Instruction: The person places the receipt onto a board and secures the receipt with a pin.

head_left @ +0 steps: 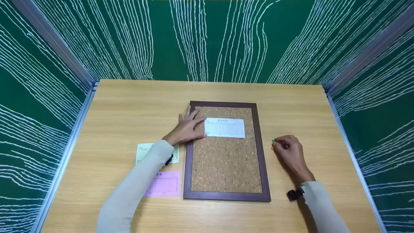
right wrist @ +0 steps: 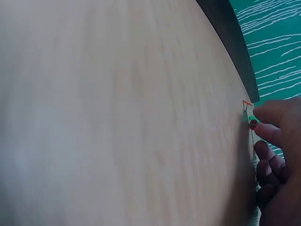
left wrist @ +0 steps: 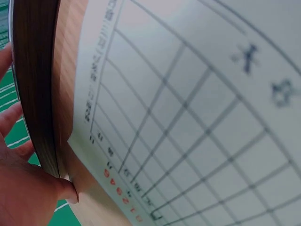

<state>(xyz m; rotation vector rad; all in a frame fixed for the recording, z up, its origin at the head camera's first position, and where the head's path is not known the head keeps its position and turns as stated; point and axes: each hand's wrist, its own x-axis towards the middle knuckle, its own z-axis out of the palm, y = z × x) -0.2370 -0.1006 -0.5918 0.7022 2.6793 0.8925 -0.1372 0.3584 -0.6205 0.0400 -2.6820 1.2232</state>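
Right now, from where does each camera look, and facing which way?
Head: on the head, facing forward and down at a brown-framed cork board; left hand, right hand show.
Left wrist: worn there, facing a pale green paper slip; this hand shows.
Right wrist: worn there, facing across a pale wooden table; this hand shows.
Head and right wrist share table and right hand.

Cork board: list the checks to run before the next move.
1. White paper on cork board, inside the frame: ok.
2. Left hand at the paper's left edge: ok.
3. White paper pinned: not ok, no pin shows in it.
4. Red pin firmly held by right hand: cannot tell, it shows at the fingers.
5. Green pin and orange pin near right hand: ok.
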